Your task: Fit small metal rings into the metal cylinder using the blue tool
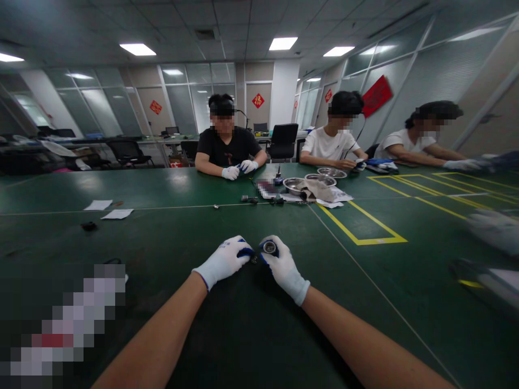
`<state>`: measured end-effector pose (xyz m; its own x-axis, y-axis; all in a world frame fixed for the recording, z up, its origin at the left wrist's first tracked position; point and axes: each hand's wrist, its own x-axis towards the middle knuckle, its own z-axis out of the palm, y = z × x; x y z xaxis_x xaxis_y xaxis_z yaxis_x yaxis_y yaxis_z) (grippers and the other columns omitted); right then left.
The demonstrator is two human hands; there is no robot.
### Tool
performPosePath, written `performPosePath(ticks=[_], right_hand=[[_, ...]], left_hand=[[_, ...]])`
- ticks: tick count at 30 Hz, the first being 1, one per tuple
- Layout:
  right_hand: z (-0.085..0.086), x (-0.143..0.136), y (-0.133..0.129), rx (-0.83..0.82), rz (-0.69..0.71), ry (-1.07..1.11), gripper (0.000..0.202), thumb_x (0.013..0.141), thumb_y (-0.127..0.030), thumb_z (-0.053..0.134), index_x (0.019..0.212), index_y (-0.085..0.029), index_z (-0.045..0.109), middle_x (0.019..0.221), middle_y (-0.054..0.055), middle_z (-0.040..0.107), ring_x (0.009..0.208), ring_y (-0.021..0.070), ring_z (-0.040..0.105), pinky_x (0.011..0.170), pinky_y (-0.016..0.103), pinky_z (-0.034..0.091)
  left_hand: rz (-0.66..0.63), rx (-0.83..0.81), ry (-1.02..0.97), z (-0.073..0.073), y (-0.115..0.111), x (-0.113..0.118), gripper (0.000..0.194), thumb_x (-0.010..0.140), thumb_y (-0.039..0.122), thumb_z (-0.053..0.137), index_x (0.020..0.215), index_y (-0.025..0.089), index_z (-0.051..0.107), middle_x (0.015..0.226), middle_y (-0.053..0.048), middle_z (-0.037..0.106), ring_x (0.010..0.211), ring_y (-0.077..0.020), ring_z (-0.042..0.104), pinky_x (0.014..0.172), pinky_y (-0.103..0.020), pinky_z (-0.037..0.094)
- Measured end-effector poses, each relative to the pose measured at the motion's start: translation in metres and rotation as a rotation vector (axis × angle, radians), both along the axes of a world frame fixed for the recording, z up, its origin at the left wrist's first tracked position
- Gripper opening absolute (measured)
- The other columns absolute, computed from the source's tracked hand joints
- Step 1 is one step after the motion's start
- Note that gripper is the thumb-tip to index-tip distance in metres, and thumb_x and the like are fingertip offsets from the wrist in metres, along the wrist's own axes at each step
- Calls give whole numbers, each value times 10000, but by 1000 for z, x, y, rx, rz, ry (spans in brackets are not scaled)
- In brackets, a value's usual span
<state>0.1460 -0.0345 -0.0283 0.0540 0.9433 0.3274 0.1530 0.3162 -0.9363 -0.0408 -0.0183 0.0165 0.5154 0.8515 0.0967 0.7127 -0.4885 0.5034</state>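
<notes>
My right hand (281,265), in a white and blue work glove, is wrapped round a cylindrical part (269,247) with a metal rim. Its round end faces up toward me, and the inside looks dark with metal bits. Just left of it, my left hand (227,260), gloved the same way, is closed with thumb and fingers together. Small metallic bits (254,260) show at its fingertips, too small to name. A narrow gap separates the two hands, both low over the green table (243,335).
Metal bowls (295,186) with a cloth (318,190) stand beyond my hands, beside small dark parts (249,199). White papers (117,214) and a dark object (89,226) lie left. Several gloved people sit around the table; a blurred gloved hand (494,229) is at right.
</notes>
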Motion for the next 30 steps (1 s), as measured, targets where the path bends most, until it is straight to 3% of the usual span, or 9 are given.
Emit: performPosePath(ticks=[5, 14, 17, 22, 25, 30], right_hand=[[1, 0, 0, 11, -1, -5, 146, 704, -260, 600, 847, -240, 621, 824, 19, 689, 819, 243, 657, 778, 392, 546], [1, 0, 1, 9, 11, -46, 140, 716, -245, 596, 854, -237, 620, 831, 25, 692, 834, 243, 660, 769, 376, 547], [3, 1, -1, 29, 21, -74, 136, 754, -272, 606, 883, -235, 622, 865, 35, 686, 850, 248, 662, 780, 382, 545], [8, 0, -4, 53, 51, -105, 181, 804, -336, 613, 950, -230, 603, 914, 37, 669, 863, 232, 656, 813, 377, 543], [10, -2, -6, 33, 74, -83, 203, 837, -395, 604, 952, -229, 579, 889, 32, 662, 840, 226, 647, 784, 365, 542], [13, -3, -9, 30, 103, -64, 203, 879, -426, 599, 921, -234, 548, 819, 11, 632, 761, 203, 610, 702, 338, 520]], left_hand=[[-25, -2, 3, 2, -2, -1, 242, 923, 217, 599, 1089, 231, 775, 1166, -74, 677, 1102, -232, 636, 1033, -358, 502], [45, 17, -18, -2, -1, 0, 129, 897, 205, 638, 986, 194, 731, 1083, -80, 714, 1050, -249, 672, 997, -377, 522], [150, -22, -165, 0, -1, 2, 123, 889, 210, 638, 988, 201, 713, 1032, -69, 742, 1010, -254, 692, 965, -399, 534], [341, -186, -634, 14, 3, 9, 152, 812, 177, 691, 962, 158, 698, 939, -66, 752, 855, -214, 703, 820, -372, 579], [309, -284, -816, 22, 1, 14, 270, 784, 186, 735, 1051, 155, 708, 986, -71, 764, 851, -200, 709, 795, -359, 591], [181, -278, -767, 31, -7, 19, 178, 801, 148, 720, 977, 155, 744, 1019, -72, 778, 938, -212, 717, 899, -388, 586]])
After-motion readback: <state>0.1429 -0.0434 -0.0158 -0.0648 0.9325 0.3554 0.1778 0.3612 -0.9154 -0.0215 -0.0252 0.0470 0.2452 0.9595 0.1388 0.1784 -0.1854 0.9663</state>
